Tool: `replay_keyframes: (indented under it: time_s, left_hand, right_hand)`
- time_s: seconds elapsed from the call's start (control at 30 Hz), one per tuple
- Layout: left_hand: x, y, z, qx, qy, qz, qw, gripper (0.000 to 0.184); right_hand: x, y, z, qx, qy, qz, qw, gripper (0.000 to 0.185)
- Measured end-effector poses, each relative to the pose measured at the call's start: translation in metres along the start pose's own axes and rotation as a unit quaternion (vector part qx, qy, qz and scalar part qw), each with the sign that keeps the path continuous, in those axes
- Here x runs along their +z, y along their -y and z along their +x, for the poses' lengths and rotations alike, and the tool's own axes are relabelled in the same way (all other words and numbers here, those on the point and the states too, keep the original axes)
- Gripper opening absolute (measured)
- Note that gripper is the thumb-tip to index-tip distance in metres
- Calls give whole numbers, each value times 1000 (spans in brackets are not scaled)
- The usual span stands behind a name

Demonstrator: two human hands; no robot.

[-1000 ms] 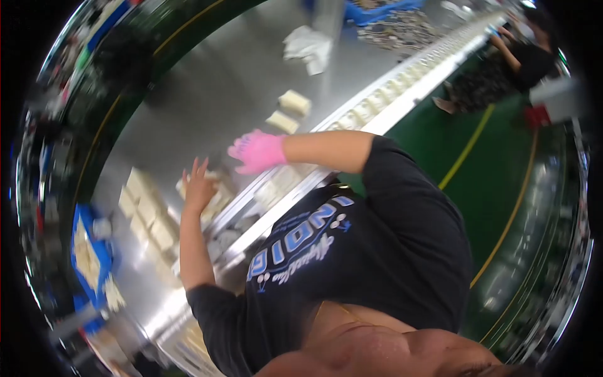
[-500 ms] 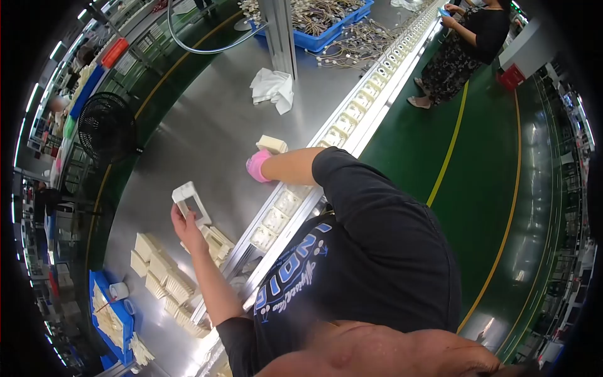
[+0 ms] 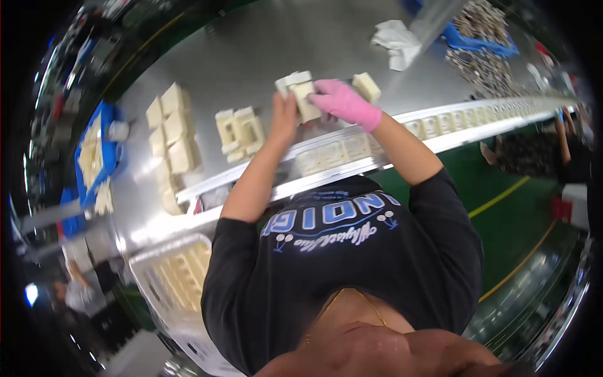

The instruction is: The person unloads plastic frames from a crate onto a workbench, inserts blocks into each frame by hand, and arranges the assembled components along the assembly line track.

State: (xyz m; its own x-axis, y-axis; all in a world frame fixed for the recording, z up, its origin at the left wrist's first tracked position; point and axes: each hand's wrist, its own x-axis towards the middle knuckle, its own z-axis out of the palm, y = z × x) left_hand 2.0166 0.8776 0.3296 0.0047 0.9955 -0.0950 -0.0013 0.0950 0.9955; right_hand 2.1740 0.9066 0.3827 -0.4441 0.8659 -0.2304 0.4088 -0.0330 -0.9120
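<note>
"Starting at the chest, what lies nearest?"

"A dark shirt [image 3: 352, 264], just beside the near edge of a long white rail [image 3: 314, 184]. At its left stands a white basket [image 3: 141, 279] holding cream parts."

"And over the rail?"

"Pale square parts [image 3: 333, 154] line its channel. The right forearm crosses above it, so that edge limits any low sweep back."

"Where are the hands?"

"Past the rail's far lip, close together over the metal table [image 3: 239, 50]. The bare left hand [image 3: 284, 118] has its fingers drawn together, tips against a white piece [image 3: 294, 80]. The pink-gloved right hand [image 3: 344, 105] reaches its fingers onto a cream block [image 3: 306, 105] lying between the two hands. Blur hides how firmly either hand grips; I can't tell."

"Any room sideways?"

"Little on the right: another block [image 3: 366, 88] sits just beside the glove. Leftward there's a strip of metal, then a pair of cream frames [image 3: 240, 133], then stacked blocks [image 3: 174, 129], with a blue tray [image 3: 81, 166] further out."

"Ahead?"

"The most room: open metal stretches on from the fingertips. A crumpled white cloth [image 3: 397, 47] lies ahead to the right, and beyond it a heap of cables [image 3: 480, 24]. Far right, a co-worker [image 3: 571, 157] stands by the rail."
</note>
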Motion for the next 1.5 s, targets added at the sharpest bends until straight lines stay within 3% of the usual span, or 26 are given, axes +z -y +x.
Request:
replay_keyframes:
  time_s: [0.1, 0.17, 0.3, 0.4, 0.47, 0.57, 0.67, 0.87, 0.97, 1.07, 1.17, 1.2, 1.23, 1.33, 1.4, 1.43, 1.47, 1.5]
  left_hand:
    - [2, -9, -4, 11, 4, 14, 1000, 39]
    - [0, -3, -2, 58, 5, 17, 998, 40]
    - [-3, 3, 4, 121, 7, -3, 993, 31]
    - [-5, -1, 4, 87, 34, -22, 995, 41]
    - [-5, 4, 7, 75, 35, -73, 994, 36]
    - [-6, 3, 9, 94, 25, -80, 992, 35]
    - [-8, 0, 8, 84, 28, -76, 993, 35]
    - [-5, 3, 7, 37, 57, -161, 985, 38]
    - [-7, -2, 5, -34, 95, -181, 978, 38]
    - [-8, -6, 3, -61, 116, -203, 970, 37]
    - [-14, -16, 2, -80, 156, -222, 959, 36]
    - [-19, -20, 3, -89, 175, -224, 955, 36]
    - [-23, -22, 2, -69, 196, -145, 967, 36]
    - [-53, -42, -1, -182, 388, -135, 893, 39]
    - [-71, -37, -11, -102, 364, 19, 926, 37]
    - [-80, -35, -16, -34, 362, 82, 928, 35]
    - [-88, -34, -22, 34, 359, 145, 921, 32]
    - [-97, -40, -25, -16, 344, 194, 919, 31]
  right_hand:
    - [23, -17, 6, -144, -140, -143, 969, 28]
    - [37, -23, 4, -239, -233, -212, 918, 34]
    - [40, -18, -1, -278, -227, -145, 922, 44]
    - [38, -12, -1, -288, -220, -137, 922, 43]
    - [35, -8, -1, -260, -187, -122, 939, 43]
    - [41, -5, 0, -297, -255, -130, 911, 43]
    - [43, -8, 0, -290, -248, -149, 912, 42]
    - [35, 3, -7, -237, -176, -122, 948, 41]
    - [30, 9, -13, -225, -55, -27, 972, 42]
    - [14, 23, -22, -133, -8, 32, 991, 39]
    - [7, 12, -11, -281, -151, -1, 948, 45]
    - [6, 15, -10, -328, -165, -94, 925, 47]
    - [3, 20, -9, -371, -177, -184, 893, 50]
    - [8, 40, -12, -422, -42, -148, 894, 41]
    - [16, 46, -11, -396, 123, -61, 908, 30]
    - [24, 52, -14, -364, 134, -64, 920, 21]
    - [35, 54, -16, -312, 157, -89, 933, 23]
    - [47, 55, -18, -260, 179, -114, 942, 25]
